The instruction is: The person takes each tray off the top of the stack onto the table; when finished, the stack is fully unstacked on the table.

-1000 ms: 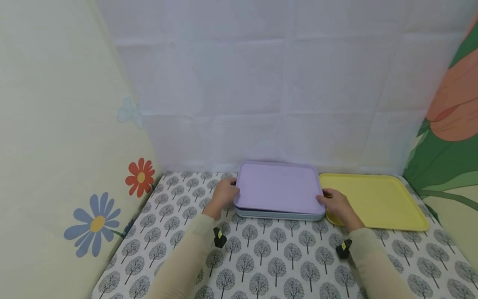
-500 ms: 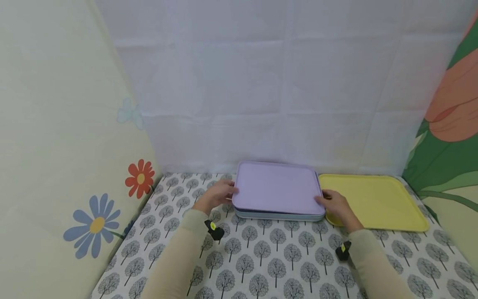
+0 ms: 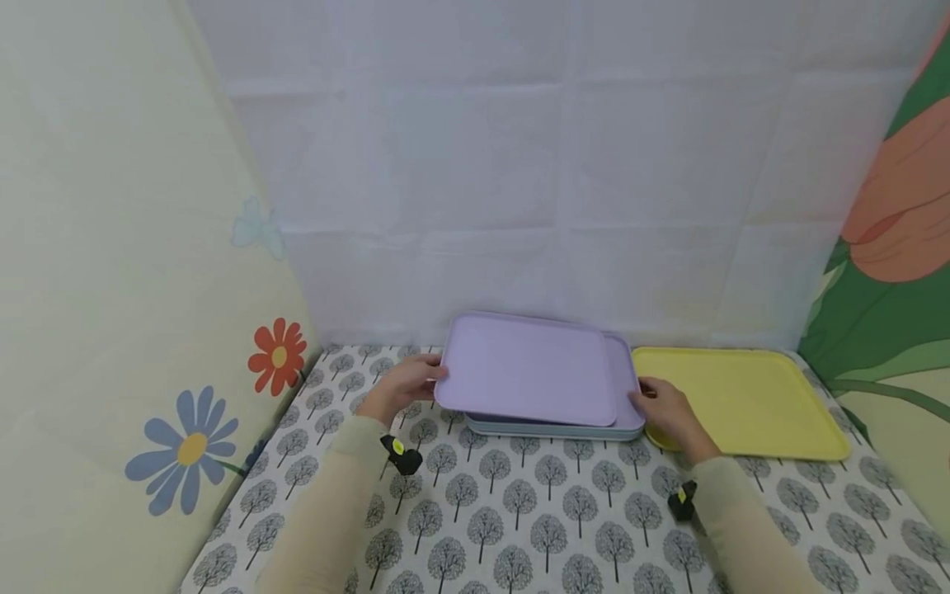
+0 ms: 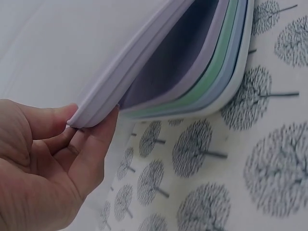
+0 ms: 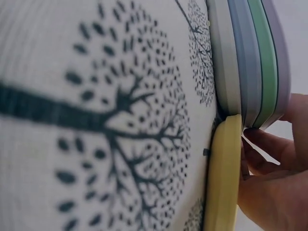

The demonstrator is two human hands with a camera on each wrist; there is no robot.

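Observation:
My left hand pinches the left rim of a lavender tray, thumb on top and fingers beneath. This tray is tilted, its left side raised off the stack and its right side lying over a second purple tray. Below that one, the left wrist view shows a green tray, a blue tray and a whitish tray, nested together. At the stack's right edge, my right hand grips the purple tray's rim, with fingertips against the trays' sides in the right wrist view.
A yellow tray lies flat on the tree-print cloth, right beside the stack and close to my right hand. A white sheet hangs just behind the trays. Flower-printed panels stand at both sides.
The lavender top tray has slid left and its left side has risen, baring the purple tray under it. My left hand has moved left with it; the right hand stays almost still.

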